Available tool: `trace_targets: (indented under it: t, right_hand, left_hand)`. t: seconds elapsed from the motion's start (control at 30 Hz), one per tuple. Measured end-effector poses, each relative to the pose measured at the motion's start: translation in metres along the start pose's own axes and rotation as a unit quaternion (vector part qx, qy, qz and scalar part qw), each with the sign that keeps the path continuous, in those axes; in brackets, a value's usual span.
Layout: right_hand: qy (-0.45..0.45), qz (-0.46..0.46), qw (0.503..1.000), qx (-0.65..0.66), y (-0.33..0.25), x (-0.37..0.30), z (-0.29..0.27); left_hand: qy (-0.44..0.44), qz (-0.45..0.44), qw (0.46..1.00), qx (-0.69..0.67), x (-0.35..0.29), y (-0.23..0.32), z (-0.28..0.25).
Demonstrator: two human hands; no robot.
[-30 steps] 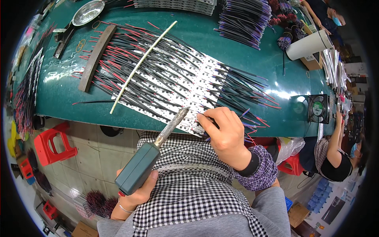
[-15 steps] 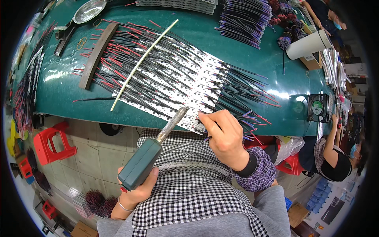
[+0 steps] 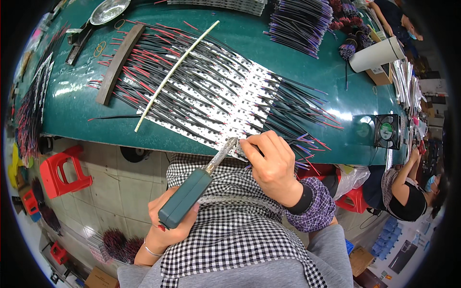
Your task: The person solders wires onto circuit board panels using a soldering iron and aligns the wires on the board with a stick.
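Soldering iron (image 3: 197,185)—likely rigid, best held by its handle (image 3: 182,204)—is grasped by left fingers (image 3: 190,221). The grip of right fingers (image 3: 265,140) cannot be told.

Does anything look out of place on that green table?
Yes, slightly: one black wire strays at the lower left, pointing off alone. It looks odd because most neighbouring wires lie bunched under the dark bar, and it doesn't.

A head-worn fisheye looks down from close above the checked apron (image 3: 230,235), across the green table (image 3: 355,139).
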State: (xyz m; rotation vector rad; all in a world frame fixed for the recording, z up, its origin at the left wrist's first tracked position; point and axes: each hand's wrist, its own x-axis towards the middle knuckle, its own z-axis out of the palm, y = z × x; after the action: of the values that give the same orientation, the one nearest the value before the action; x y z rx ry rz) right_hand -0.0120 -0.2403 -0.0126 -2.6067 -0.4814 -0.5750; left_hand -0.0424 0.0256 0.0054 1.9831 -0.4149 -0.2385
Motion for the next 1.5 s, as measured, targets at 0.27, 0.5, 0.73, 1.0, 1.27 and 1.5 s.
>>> trace_targets:
  t: [0.27, 0.5, 0.73, 1.0, 1.27, 1.5]
  right_hand:
    - [-0.014, -0.006, 1.0, -0.009, 0.0, 0.001, -0.001]
    - [-0.008, -0.006, 1.0, -0.013, -0.001, 0.002, 0.0]
    - [-0.01, 0.001, 1.0, -0.011, -0.003, 0.003, -0.001]
    - [-0.001, 0.009, 1.0, 0.022, -0.001, 0.0, 0.001]
    - [0.001, -0.005, 1.0, 0.026, -0.001, 0.001, 0.002]
    - [-0.013, -0.034, 0.999, -0.024, -0.005, 0.001, 0.002]
  left_hand:
    - [-0.012, -0.03, 0.999, -0.016, 0.005, 0.009, -0.001]
    - [0.006, 0.027, 0.999, 0.016, 0.004, 0.003, 0.001]
    - [0.045, 0.042, 0.998, 0.003, -0.013, -0.013, 0.002]
    - [0.0, 0.025, 0.999, 0.021, -0.008, -0.003, -0.002]
    - [-0.014, -0.04, 0.999, -0.029, -0.001, 0.009, -0.003]
    - [-0.011, -0.03, 0.999, -0.027, -0.001, 0.008, -0.002]
